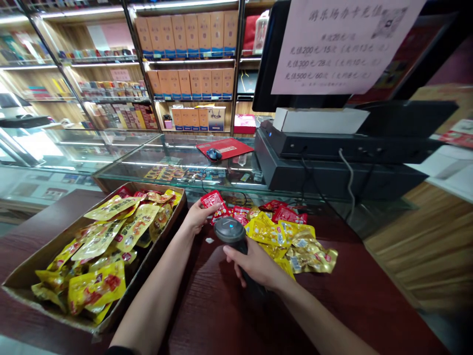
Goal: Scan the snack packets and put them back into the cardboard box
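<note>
My left grip (198, 218) pinches a red snack packet (213, 200) just beside the handheld scanner (229, 230). My right grip (253, 264) clasps the scanner.

lit wooden shelves (188, 60) rise behind a glass display counter (177, 154), with wood flooring (406, 231) to the right.

Head-worn camera — faces forward and down over dark wood counter (207, 315), close above left hand (199, 217) and right hand (254, 264) — glass display case (177, 162), back shelves (185, 64) farther off.
</note>
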A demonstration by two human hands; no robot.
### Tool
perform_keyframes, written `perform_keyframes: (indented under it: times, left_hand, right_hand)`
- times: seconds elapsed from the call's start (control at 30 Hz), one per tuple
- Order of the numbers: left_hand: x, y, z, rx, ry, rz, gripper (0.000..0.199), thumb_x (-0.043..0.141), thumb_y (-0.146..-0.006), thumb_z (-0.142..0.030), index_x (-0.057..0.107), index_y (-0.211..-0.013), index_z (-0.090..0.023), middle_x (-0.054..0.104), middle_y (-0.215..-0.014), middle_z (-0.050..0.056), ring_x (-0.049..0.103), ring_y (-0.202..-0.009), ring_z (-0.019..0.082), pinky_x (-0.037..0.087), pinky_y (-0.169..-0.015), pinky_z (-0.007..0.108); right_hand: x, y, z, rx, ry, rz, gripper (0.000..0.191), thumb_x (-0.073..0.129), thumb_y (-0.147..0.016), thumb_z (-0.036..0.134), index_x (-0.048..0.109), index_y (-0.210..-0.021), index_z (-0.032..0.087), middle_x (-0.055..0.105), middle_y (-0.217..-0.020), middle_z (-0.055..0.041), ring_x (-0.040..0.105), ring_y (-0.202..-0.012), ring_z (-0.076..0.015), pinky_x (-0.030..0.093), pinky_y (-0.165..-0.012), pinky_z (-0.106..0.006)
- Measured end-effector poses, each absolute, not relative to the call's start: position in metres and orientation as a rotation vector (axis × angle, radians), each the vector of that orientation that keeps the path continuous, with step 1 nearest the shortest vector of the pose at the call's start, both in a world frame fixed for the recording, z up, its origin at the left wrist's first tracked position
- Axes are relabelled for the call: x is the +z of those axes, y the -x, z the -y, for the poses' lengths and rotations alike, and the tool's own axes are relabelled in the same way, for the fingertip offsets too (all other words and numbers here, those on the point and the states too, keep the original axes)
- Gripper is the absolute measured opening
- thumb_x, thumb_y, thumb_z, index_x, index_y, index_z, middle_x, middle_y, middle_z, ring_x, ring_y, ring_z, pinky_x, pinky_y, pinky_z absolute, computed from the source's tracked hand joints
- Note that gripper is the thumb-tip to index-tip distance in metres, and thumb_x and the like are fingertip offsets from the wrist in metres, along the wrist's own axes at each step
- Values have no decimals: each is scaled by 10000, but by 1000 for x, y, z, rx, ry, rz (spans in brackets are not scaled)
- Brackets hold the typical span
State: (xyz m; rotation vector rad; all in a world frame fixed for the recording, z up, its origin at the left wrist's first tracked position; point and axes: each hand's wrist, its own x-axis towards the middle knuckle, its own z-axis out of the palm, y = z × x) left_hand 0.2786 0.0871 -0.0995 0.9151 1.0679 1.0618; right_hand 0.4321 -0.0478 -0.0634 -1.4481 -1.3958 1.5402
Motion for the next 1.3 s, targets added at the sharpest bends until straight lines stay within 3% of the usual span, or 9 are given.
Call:
perform_keyframes:
  times: [0.13,0.4,0.7,0.83,1.0,1.13,1.3]
  left_hand:
    - [-97,-279,-86,1058,-916,-1107,561,877,-502,-345,634,-962,-133,708,-832,81,654,-596,145,428,-406,169]
    - [-102,-280,-90,1064,-918,-1036,509,876,-498,-349,655,-906,-141,707,-800,66,670,-659,167,519,-544,238]
    - [-89,-278,-78,1170,-1022,-1076,535,861,-530,-350,642,-966,-132,720,-860,86,678,-692,179,541,-624,272]
    - [-62,-265,-62,1324,-1245,-1140,476,836,-557,-365,647,-931,-139,725,-880,76,676,-758,186,535,-716,287]
    - [-5,-216,-51,1380,-1490,-1261,475,797,-595,-387,648,-975,-146,728,-903,79,677,-777,208,534,-712,306]
    - [35,-155,-52,1447,-1601,-1643,508,784,-584,-392,646,-1011,-154,729,-865,60,670,-800,214,519,-728,301]
    - [50,-102,-52,1327,-1823,-2056,388,694,-659,-445,647,-942,-185,720,-865,57,667,-825,216,492,-738,293]
  right_hand:
    - [-64,-433,47,1524,1435,1436,267,547,-831,455,482,-827,197,511,-459,77,470,-320,-84,377,-345,-190]
    - [-69,-435,46,1526,1415,1432,269,525,-840,452,475,-791,193,499,-449,79,465,-318,-87,370,-345,-195]
    - [-62,-437,49,1497,1396,1407,317,541,-826,493,466,-881,190,516,-438,89,471,-311,-91,366,-362,-191]
    - [-57,-439,51,1499,1401,1412,325,532,-827,511,469,-831,192,509,-411,83,471,-299,-95,356,-355,-191]
    - [-55,-437,54,1502,1360,1446,350,527,-826,532,463,-799,188,501,-401,81,476,-291,-92,331,-344,-179]
    - [-55,-434,55,1510,1386,1440,366,536,-808,549,443,-805,195,494,-397,89,455,-277,-89,317,-325,-175]
    - [-56,-434,56,1456,1351,1471,363,508,-825,547,439,-819,190,488,-405,91,445,-279,-79,326,-331,-172]
